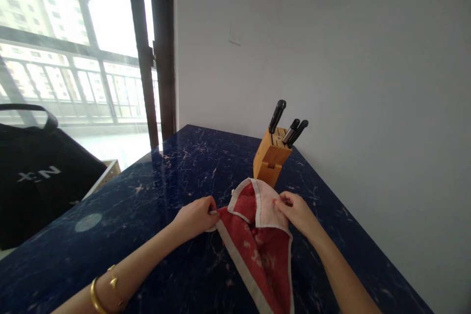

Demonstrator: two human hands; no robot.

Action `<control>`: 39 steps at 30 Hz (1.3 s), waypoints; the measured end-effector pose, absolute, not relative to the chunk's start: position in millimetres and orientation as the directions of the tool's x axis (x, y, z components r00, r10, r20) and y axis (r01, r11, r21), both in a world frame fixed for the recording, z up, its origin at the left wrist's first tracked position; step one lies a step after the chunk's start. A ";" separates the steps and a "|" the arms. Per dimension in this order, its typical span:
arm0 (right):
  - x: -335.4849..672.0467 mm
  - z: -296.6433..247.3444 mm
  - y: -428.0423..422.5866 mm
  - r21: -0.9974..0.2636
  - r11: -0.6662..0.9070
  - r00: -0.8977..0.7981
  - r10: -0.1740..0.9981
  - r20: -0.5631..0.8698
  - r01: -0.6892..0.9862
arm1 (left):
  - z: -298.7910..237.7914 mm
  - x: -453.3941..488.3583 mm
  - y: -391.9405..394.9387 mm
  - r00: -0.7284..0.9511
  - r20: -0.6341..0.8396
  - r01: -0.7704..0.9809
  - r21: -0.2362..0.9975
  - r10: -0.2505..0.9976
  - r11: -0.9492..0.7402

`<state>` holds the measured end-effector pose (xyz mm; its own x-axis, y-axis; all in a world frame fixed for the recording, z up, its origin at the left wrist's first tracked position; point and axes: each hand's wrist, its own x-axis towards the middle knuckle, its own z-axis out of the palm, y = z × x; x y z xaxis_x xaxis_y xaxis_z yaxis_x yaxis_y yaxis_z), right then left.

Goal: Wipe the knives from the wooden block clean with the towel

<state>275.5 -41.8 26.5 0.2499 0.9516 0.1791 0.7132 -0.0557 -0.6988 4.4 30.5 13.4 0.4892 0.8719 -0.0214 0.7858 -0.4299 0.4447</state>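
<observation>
A red cloth (253,245) with pale borders and faint lettering, which looks like a towel, hangs bunched and partly folded between my hands. My left hand (198,217) pinches its left corner between thumb and fingers. On the other side, my right hand (296,211) grips the upper right edge, where the pale pinkish underside shows. The cloth's lower end runs out of the bottom of the view. Just beyond it stands a wooden knife block (271,159), its base partly hidden by the cloth. Several black-handled tools (277,115) stick up out of its slots.
The dark blue marbled table (191,167) reaches back to a grey wall (331,59). A black bag (40,181) with white letters is at the left, beside a pale crate edge (106,174). Behind it is a glazed balcony door (106,49).
</observation>
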 end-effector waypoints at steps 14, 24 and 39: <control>306.9 17.1 -40.4 -0.614 -0.186 0.373 0.908 0.191 0.767 | 18.4 -7.8 34.3 0.599 -0.113 0.751 0.423 0.792 -0.508; 295.3 14.8 -42.1 -0.439 -0.264 0.387 0.896 0.219 0.859 | 39.8 -15.3 20.5 0.783 -0.342 0.621 0.490 0.520 -0.611; 286.6 29.4 -44.1 -0.393 -0.098 0.242 0.910 0.336 0.914 | 51.3 -13.9 18.6 0.821 -0.362 0.569 0.590 0.442 -0.573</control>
<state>286.6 -44.1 29.4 0.2418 0.9104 0.3357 0.9141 -0.0977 -0.3935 -13.9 18.6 51.3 0.8207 0.4419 -0.3621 0.5688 -0.5729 0.5901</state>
